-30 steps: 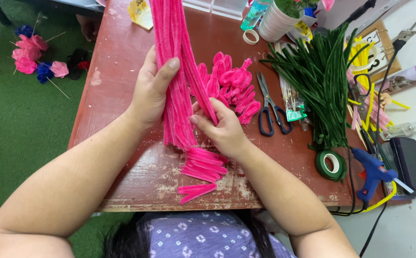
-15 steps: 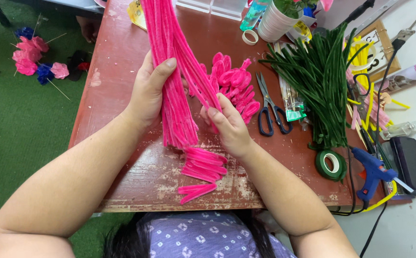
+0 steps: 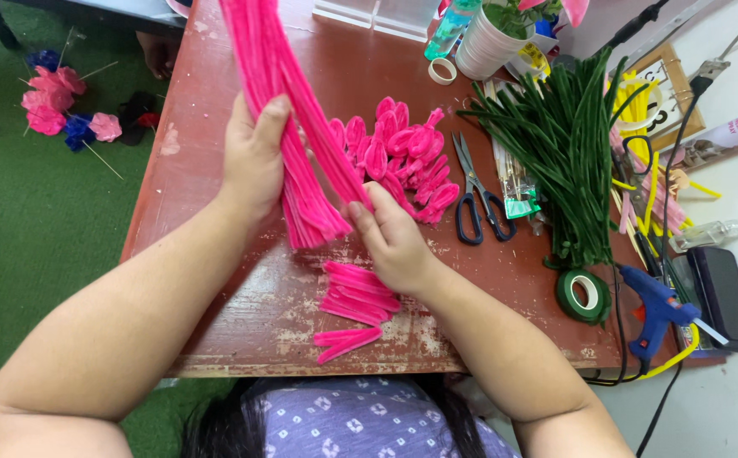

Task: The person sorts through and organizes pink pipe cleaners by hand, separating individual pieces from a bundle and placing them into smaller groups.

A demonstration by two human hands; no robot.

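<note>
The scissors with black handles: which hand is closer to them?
The right hand. It pinches pink pipe cleaners just left of the scissors. The left hand grips the same bundle farther left, beyond the right hand.

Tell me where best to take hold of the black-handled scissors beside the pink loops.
Probably grip the scissors at the black handle loops, coming from the near table edge: handles face the person, closed blades point away, and that end lies clear of the pink loops.

A long bundle of pink pipe cleaners [image 3: 288, 127] slants upright, lifted above the table.
</note>
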